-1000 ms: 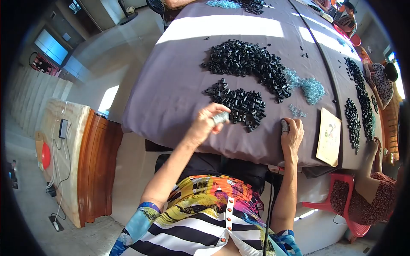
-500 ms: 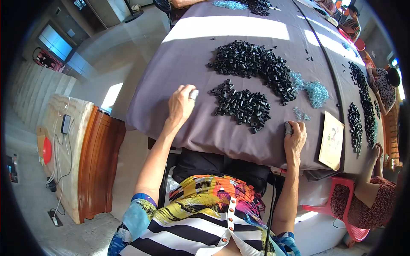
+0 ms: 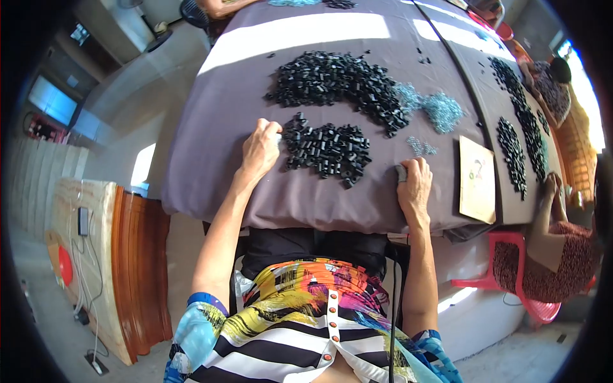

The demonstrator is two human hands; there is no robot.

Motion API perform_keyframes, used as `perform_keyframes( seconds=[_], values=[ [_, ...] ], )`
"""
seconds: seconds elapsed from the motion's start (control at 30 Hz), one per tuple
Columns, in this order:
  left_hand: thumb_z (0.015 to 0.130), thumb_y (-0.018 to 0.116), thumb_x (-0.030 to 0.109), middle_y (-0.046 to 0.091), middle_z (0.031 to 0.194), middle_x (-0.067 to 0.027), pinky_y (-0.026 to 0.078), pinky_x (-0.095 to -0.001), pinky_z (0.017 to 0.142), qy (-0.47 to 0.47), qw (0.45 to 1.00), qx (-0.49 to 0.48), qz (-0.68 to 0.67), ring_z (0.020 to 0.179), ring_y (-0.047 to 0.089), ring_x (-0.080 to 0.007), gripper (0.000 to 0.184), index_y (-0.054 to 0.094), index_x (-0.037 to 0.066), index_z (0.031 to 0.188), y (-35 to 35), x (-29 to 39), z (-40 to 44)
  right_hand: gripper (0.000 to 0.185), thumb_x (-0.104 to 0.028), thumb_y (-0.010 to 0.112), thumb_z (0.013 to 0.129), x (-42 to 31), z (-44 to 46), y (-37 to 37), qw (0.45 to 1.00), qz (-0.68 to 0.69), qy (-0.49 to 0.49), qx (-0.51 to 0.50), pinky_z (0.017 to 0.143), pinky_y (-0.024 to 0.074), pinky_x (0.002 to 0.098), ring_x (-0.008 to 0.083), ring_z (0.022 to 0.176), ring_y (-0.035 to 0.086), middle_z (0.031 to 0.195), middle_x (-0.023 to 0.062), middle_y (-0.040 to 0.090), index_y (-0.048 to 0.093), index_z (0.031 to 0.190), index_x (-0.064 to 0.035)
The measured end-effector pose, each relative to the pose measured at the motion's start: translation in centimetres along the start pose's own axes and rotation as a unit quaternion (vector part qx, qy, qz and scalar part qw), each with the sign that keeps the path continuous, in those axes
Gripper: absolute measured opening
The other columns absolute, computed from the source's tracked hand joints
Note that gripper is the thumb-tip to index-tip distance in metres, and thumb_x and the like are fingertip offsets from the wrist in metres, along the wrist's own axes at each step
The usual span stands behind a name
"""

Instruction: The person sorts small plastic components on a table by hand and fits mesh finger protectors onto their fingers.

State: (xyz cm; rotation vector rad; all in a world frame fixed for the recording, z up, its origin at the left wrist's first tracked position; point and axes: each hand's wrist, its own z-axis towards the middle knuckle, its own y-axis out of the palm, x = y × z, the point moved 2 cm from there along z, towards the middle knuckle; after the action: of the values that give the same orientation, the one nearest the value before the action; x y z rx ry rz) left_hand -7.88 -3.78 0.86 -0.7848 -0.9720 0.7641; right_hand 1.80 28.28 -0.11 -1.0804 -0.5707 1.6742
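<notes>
On the grey-brown tablecloth (image 3: 211, 147), my left hand (image 3: 261, 148) is closed at the left edge of a smaller pile of black tube-shaped pieces (image 3: 327, 150). Something grey shows at its fingertips; whether a piece is between them is hidden. My right hand (image 3: 416, 185) rests on the cloth to the right of this pile, fingers curled, with a grey wrap at the thumb side. What it holds, if anything, cannot be made out. Behind lies a larger black pile (image 3: 338, 83). Small clear-blue pieces (image 3: 442, 112) lie beside it, with a few more (image 3: 421, 146) above my right hand.
A booklet (image 3: 477, 180) lies right of my right hand. Beyond the dark seam are more black pieces (image 3: 511, 150). A person (image 3: 555, 255) sits at the right by a pink chair (image 3: 507, 262); others are farther off. A wooden cabinet (image 3: 140, 274) stands at the left.
My left hand first moved left, away from the smaller pile, and is now back beside its left edge. My right hand stays in about the same place on the cloth. The view has shifted.
</notes>
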Motion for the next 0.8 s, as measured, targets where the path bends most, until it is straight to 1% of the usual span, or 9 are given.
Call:
perform_keyframes(
  seconds=[0.13, 0.23, 0.3, 0.33, 0.4, 0.47, 0.57, 0.7, 0.8],
  values=[
    [0.083, 0.043, 0.004, 0.055, 0.088, -0.0141, 0.046, -0.0398, 0.068, -0.029, 0.994, 0.089, -0.052, 0.080, 0.057, -0.0309, 0.012, 0.050, 0.006, 0.093, -0.4, 0.9, -0.4, 0.026, 0.004, 0.054, 0.062, 0.2, 0.0, 0.2, 1.000, -0.011, -0.019, 0.001, 0.076, 0.0353, 0.0380, 0.0293, 0.088, 0.047, 0.089, 0.0103, 0.049, 0.054, 0.086, -0.0057],
    [0.083, 0.042, 0.000, 0.058, 0.078, -0.0127, 0.046, -0.0345, 0.063, -0.088, 0.966, 0.084, -0.230, 0.071, 0.059, -0.0255, 0.015, 0.049, 0.005, 0.095, -1.3, 4.3, -1.2, 0.021, 0.001, 0.057, 0.065, -0.3, 0.2, -0.4, 1.000, 0.015, -0.016, 0.013, 0.074, 0.0351, 0.0371, 0.0279, 0.086, 0.048, 0.087, 0.0089, 0.050, 0.056, 0.085, -0.0068],
    [0.079, 0.040, -0.007, 0.058, 0.073, -0.0073, 0.045, -0.0281, 0.060, -0.092, 0.929, 0.008, -0.359, 0.066, 0.057, -0.0149, 0.024, 0.050, 0.005, 0.097, 0.1, 6.4, -2.5, 0.019, -0.001, 0.058, 0.066, -0.5, 0.1, -0.4, 0.999, 0.038, -0.020, 0.011, 0.073, 0.0352, 0.0369, 0.0276, 0.085, 0.048, 0.087, 0.0086, 0.050, 0.057, 0.084, -0.0072],
    [0.077, 0.036, -0.011, 0.055, 0.073, -0.0020, 0.035, -0.0175, 0.046, -0.079, 0.867, -0.040, -0.491, 0.055, 0.044, -0.0039, 0.033, 0.051, 0.009, 0.099, 0.6, 8.4, -3.1, 0.018, -0.001, 0.058, 0.067, -0.2, 0.1, -0.3, 0.998, 0.050, -0.023, 0.008, 0.073, 0.0353, 0.0369, 0.0275, 0.085, 0.048, 0.086, 0.0085, 0.050, 0.057, 0.084, -0.0074],
    [0.076, 0.035, -0.013, 0.055, 0.074, -0.0027, 0.034, -0.0167, 0.044, -0.102, 0.816, -0.120, -0.556, 0.053, 0.044, -0.0032, 0.037, 0.052, 0.008, 0.100, 2.0, 10.9, -4.5, 0.017, -0.002, 0.058, 0.067, -0.1, 0.2, -0.3, 0.998, 0.059, -0.030, 0.004, 0.073, 0.0355, 0.0370, 0.0274, 0.084, 0.049, 0.085, 0.0085, 0.050, 0.057, 0.084, -0.0070],
    [0.085, 0.041, -0.006, 0.056, 0.078, -0.0044, 0.036, -0.0175, 0.045, -0.112, 0.754, -0.181, -0.622, 0.054, 0.045, -0.0040, 0.025, 0.051, 0.004, 0.106, 4.1, 12.0, -5.3, 0.016, -0.002, 0.058, 0.069, -0.1, 0.1, -0.4, 0.998, 0.051, -0.041, 0.000, 0.072, 0.0358, 0.0373, 0.0273, 0.083, 0.049, 0.084, 0.0088, 0.051, 0.056, 0.084, -0.0059],
    [0.088, 0.043, -0.001, 0.056, 0.078, -0.0052, 0.039, -0.0183, 0.048, -0.108, 0.759, -0.179, -0.616, 0.056, 0.048, -0.0046, 0.021, 0.050, 0.002, 0.108, 5.0, 12.9, -5.6, 0.015, -0.003, 0.058, 0.070, -0.1, 0.0, 0.0, 0.999, 0.004, -0.054, 0.005, 0.072, 0.0362, 0.0376, 0.0276, 0.082, 0.049, 0.082, 0.0095, 0.051, 0.054, 0.085, -0.0038],
    [0.088, 0.045, 0.000, 0.058, 0.082, -0.0075, 0.043, -0.0192, 0.052, -0.127, 0.738, -0.179, -0.637, 0.059, 0.051, -0.0055, 0.021, 0.050, 0.002, 0.108, 5.2, 12.6, -5.9, 0.012, -0.001, 0.055, 0.075, -0.5, 0.3, -0.4, 0.993, 0.085, -0.043, 0.073, 0.069, 0.0400, 0.0381, 0.0310, 0.077, 0.052, 0.080, 0.0125, 0.053, 0.050, 0.086, -0.0022],
    [0.088, 0.046, 0.001, 0.060, 0.086, -0.0097, 0.046, -0.0207, 0.054, -0.127, 0.729, -0.185, -0.647, 0.061, 0.054, -0.0069, 0.020, 0.050, 0.001, 0.108, 5.3, 12.5, -5.9, 0.009, 0.000, 0.053, 0.079, -1.0, -0.1, -0.4, 0.975, 0.201, 0.072, 0.057, 0.064, 0.0432, 0.0370, 0.0332, 0.071, 0.055, 0.077, 0.0142, 0.056, 0.051, 0.088, -0.0020]
  ],
)
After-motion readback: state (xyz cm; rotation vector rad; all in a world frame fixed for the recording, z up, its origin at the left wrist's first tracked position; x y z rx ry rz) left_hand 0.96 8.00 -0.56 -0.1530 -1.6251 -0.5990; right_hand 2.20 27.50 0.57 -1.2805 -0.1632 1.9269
